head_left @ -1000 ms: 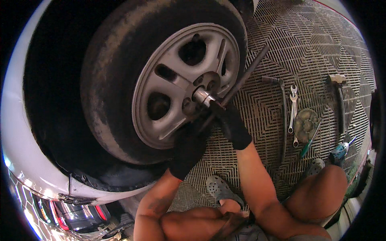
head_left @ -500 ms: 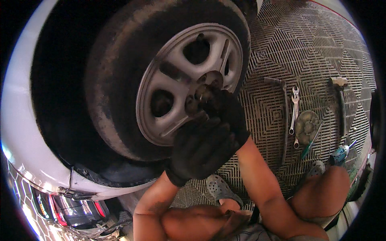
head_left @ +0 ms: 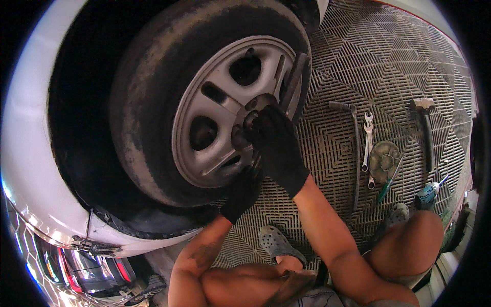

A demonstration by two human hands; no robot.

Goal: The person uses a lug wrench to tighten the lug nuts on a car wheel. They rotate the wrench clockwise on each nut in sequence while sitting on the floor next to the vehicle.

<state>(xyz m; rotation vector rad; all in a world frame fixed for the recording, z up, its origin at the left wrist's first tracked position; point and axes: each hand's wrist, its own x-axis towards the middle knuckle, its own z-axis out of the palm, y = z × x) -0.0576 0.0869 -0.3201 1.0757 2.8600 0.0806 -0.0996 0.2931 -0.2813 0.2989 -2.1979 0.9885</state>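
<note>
A car wheel (head_left: 215,94) with a silver alloy rim and a dirty tyre fills the upper middle. At its hub, my right hand (head_left: 279,148) in a black glove has its fingers curled round the dark end of a bar-handled tool (head_left: 294,79). The bar slants up across the rim's right side; its exact kind does not show. Below, my left hand (head_left: 243,194), also gloved in black, lies by the lower right rim edge. Its fingertips are dark and partly hidden behind the right hand.
On the grey grid floor to the right lie a long wheel wrench (head_left: 355,153), spanners (head_left: 368,143), a round cap (head_left: 384,161), a green-handled screwdriver (head_left: 391,184), a hammer (head_left: 425,128) and a teal bottle (head_left: 427,195). A white fender (head_left: 30,138) borders the wheel at left.
My left hand has dropped away from the hub to the lower rim. The right hand stays at the hub, and the dark bar now shows above it.
</note>
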